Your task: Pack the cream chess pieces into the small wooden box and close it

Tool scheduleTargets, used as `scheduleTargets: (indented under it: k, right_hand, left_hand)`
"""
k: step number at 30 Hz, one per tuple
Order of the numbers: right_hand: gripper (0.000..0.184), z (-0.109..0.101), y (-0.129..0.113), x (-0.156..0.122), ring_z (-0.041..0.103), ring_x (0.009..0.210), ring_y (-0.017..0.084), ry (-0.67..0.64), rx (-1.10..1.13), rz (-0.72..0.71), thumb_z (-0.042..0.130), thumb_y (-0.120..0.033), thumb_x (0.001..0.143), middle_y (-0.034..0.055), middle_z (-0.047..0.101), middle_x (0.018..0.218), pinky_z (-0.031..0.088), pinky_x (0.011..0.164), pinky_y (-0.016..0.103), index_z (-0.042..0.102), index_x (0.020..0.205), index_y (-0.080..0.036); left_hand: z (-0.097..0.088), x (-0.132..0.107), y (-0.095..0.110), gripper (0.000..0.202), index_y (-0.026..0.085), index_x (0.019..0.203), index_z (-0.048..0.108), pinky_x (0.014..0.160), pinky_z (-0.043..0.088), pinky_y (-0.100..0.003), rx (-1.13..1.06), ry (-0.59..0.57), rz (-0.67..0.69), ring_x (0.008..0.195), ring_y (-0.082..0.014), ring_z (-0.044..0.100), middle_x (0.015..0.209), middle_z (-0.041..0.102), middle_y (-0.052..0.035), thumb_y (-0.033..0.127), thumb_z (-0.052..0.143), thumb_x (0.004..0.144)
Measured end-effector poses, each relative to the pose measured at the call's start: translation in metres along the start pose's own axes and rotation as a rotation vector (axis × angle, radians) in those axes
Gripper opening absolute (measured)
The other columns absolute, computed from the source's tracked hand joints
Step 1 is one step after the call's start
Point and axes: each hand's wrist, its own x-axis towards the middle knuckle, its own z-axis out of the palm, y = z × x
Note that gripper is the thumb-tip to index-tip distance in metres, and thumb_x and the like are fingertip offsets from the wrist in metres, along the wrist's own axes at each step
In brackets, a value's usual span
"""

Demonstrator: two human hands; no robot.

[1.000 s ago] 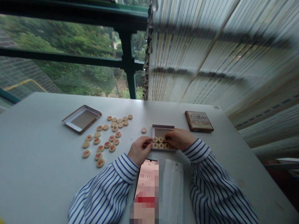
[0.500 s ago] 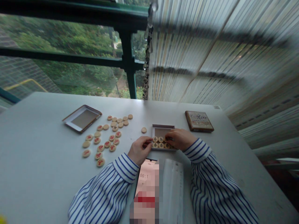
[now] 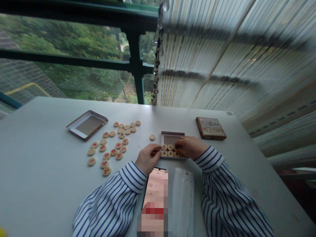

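A shallow open box point(image 3: 174, 133) lies in front of me, holding two rows of round wooden Chinese chess pieces point(image 3: 170, 153) with black characters. With curled fingers, my left hand point(image 3: 149, 158) grips the box at its left wall. My right hand point(image 3: 192, 147) reaches over the right side, its fingers closed on a Chinese chess piece point(image 3: 175, 147) at the end of the upper row. That hand partly hides the piece and the box's right part. One face-down piece point(image 3: 152, 137) rests on the table just left of the box.
Several loose pieces point(image 3: 118, 145), some red-marked and some face down, are spread at the left. Behind them sits an open box lid or tray point(image 3: 87, 125). A closed decorated box point(image 3: 211, 127) is at the right. A phone point(image 3: 153, 187) lies near me on the white table point(image 3: 49, 158).
Both hands stay at the box in nearly the same pose. The view has shifted very slightly; no piece has visibly moved.
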Motion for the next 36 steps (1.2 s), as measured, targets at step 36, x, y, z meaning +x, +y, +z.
scheduleTargets:
  k: [36]
  right_hand:
    - [0.030,-0.0011,-0.0026,-0.0001,0.056,0.093,0.020,0.103,0.030,-0.005,0.045,-0.032,0.081,0.0076,0.064,0.099,0.040,0.076,0.027,0.061,0.104,-0.020]
  left_hand:
    - [0.0004,0.0000,-0.0005,0.018,0.014,0.090,0.060,0.068,0.052,-0.025,-0.008,-0.018,-0.010,0.075,-0.0132,0.062,0.086,0.064,-0.0055,0.016,0.053,0.074]
